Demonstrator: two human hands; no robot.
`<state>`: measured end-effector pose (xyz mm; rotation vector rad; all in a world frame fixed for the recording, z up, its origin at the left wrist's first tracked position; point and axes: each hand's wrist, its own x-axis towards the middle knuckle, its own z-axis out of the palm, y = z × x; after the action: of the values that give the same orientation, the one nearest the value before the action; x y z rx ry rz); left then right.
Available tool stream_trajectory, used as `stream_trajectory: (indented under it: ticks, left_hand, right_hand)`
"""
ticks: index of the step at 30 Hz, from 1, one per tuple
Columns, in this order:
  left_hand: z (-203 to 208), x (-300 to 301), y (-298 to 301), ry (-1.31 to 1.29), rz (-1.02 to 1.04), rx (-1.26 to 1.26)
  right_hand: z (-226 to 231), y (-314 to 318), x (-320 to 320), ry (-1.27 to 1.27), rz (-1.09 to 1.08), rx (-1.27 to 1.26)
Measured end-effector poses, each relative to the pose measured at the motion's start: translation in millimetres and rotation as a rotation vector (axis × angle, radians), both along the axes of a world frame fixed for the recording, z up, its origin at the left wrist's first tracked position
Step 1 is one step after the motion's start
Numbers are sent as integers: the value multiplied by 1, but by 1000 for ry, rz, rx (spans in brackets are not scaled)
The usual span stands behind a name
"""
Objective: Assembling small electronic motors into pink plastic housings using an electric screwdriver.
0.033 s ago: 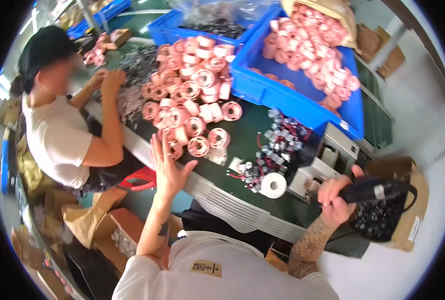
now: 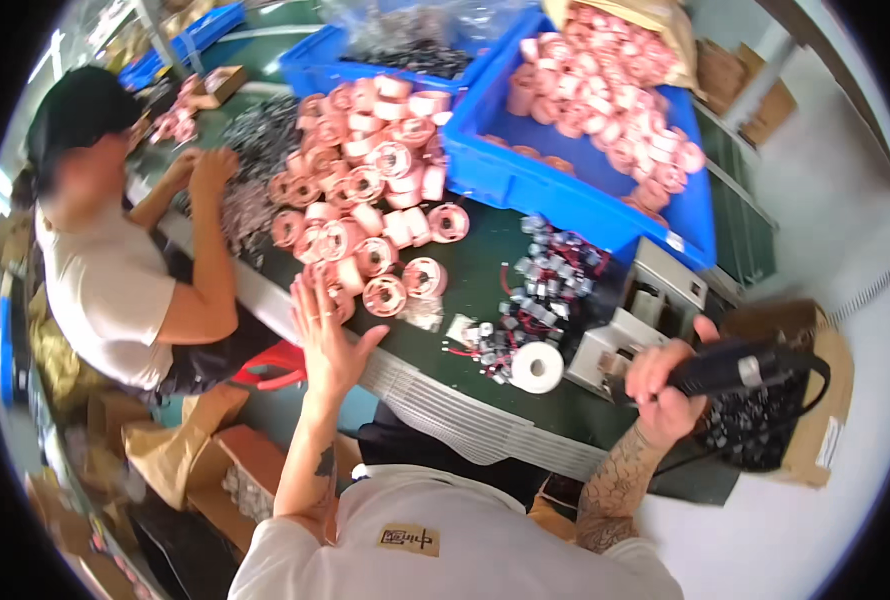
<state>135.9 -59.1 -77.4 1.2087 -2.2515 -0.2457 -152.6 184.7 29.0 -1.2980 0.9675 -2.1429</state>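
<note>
My left hand is spread flat with the fingers apart, at the near edge of a heap of pink round plastic housings. Its fingertips overlap the nearest housings, but I cannot tell whether they touch; nothing is held. My right hand is closed around a black corded hand tool, raised over the right end of the bench. The tool's far end trails a looped black cable, and its exact kind does not show. Below the tool, to its left, stands a metal fixture, partly covered by the hand.
A white tape roll lies beside a pile of small wired parts. Behind stands a blue bin of pink housings. An open carton of black pieces is at right. A co-worker sits at left, hands over grey parts.
The whole scene has shifted slightly left and up or down with the head's motion. Both hands keep their poses, the right one still on the black tool.
</note>
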Motion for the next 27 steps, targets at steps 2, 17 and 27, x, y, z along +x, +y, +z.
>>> stream_trajectory:
  ticks: [2,17,27]
  left_hand:
    - [-7,0,-4,-7,38,56]
    - [90,-26,-12,163,-105,-157]
    - [140,-339,-178,-317,-459,-217]
  right_hand:
    - [12,-6,-1,38,10,-5]
    - [79,4,-27,11,-70,-191]
    - [73,-11,-38,-34,-57,-201]
